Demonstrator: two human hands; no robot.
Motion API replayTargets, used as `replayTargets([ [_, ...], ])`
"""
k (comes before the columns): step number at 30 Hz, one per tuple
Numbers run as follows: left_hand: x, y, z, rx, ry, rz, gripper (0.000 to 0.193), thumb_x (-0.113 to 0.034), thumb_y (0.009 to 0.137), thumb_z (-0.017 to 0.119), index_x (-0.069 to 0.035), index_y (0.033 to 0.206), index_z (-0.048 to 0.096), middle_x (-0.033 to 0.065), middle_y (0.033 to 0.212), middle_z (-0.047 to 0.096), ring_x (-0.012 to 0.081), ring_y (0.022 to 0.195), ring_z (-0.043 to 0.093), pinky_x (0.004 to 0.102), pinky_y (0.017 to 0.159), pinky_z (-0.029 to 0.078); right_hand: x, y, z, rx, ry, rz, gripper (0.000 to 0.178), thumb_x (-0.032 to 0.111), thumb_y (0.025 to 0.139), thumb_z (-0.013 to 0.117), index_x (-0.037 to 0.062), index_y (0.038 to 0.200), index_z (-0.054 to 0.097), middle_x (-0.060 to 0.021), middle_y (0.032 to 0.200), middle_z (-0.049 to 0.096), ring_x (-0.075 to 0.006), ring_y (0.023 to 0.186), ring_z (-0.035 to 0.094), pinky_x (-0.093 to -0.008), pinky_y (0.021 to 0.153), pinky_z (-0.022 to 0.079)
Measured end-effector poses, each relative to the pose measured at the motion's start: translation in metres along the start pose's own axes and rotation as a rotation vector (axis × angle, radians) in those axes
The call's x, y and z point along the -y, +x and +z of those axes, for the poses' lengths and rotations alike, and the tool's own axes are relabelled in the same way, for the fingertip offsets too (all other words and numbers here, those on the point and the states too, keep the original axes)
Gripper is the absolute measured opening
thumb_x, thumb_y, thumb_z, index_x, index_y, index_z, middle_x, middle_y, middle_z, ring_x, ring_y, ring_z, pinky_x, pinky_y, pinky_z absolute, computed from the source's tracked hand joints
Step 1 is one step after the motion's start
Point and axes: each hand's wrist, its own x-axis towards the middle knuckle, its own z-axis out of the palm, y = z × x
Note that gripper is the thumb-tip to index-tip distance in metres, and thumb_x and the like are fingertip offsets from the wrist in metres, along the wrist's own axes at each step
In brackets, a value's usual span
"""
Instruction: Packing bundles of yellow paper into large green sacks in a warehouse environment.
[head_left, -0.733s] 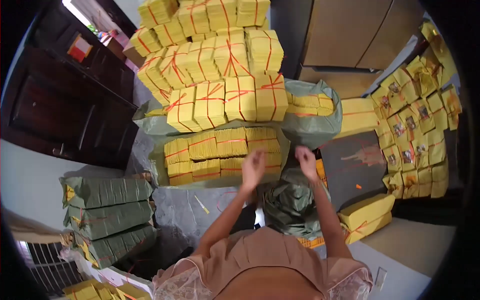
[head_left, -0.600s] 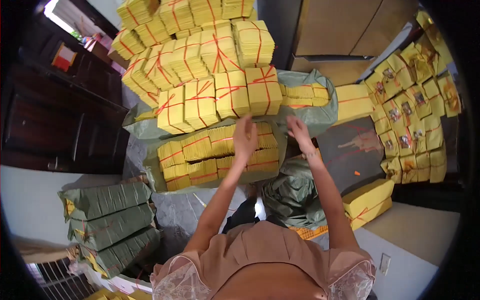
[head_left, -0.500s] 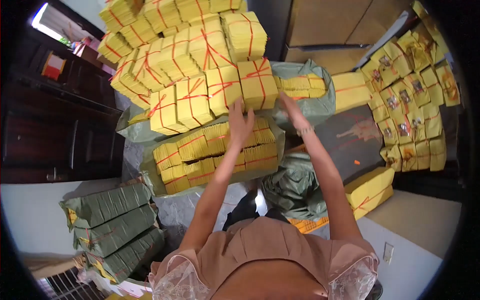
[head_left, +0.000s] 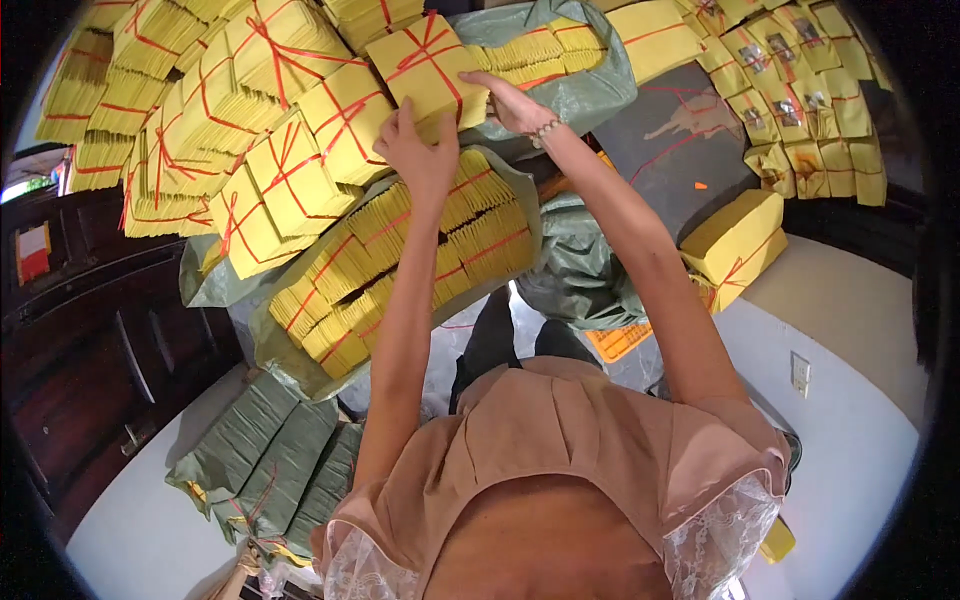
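Note:
A block-shaped bundle of yellow paper [head_left: 425, 70], tied crosswise with red string, is at the right end of the front row of a tall stack. My right hand [head_left: 515, 108], with a beaded bracelet at the wrist, grips its right side, thumb on the top face and fingers partly hidden. My left hand [head_left: 420, 155] is closed at its near lower edge, fingers bent against the paper. Just below my left forearm lies an open green sack [head_left: 530, 225] packed with yellow folded-paper bundles [head_left: 480, 215] in red string.
Similar tied bundles [head_left: 285, 50] are piled at the left. Another green sack [head_left: 600, 90] of yellow packets stands behind my right hand. Crumpled green sacking [head_left: 580, 265], a grey surface [head_left: 665, 125] and a yellow block [head_left: 735, 245] lie at the right. Filled green sacks [head_left: 270, 455] sit lower left.
My view has turned, shifting the stack leftward. My hands have moved from near the end bundle onto its right side and near edge, and it now looks slightly tilted.

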Motion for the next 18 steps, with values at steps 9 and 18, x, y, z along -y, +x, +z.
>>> replayTargets([
  [9,-0.045,0.007,0.003,-0.074,-0.343,-0.003,0.042,-0.022,0.078,0.067,0.0,0.112,0.056,0.0154,0.103,0.056,0.0302,0.097,0.053,0.04,0.086,0.041,0.003,-0.026,-0.022,-0.013,0.228,0.015,0.059,0.06,0.077,0.057,0.015,0.115,0.054,0.0018,0.103,0.059,-0.0107,0.086,0.052,-0.0252,0.078,0.036],
  [18,-0.045,-0.034,0.013,0.119,-0.563,-0.247,0.054,-0.026,0.08,0.069,0.002,0.122,0.048,0.016,0.104,0.052,0.0245,0.089,0.056,0.0327,0.08,0.047,-0.029,-0.066,-0.028,-0.046,0.428,-0.004,0.064,0.06,0.083,0.048,0.018,0.131,0.044,-0.0003,0.12,0.055,-0.0164,0.107,0.051,-0.0358,0.09,0.034],
])
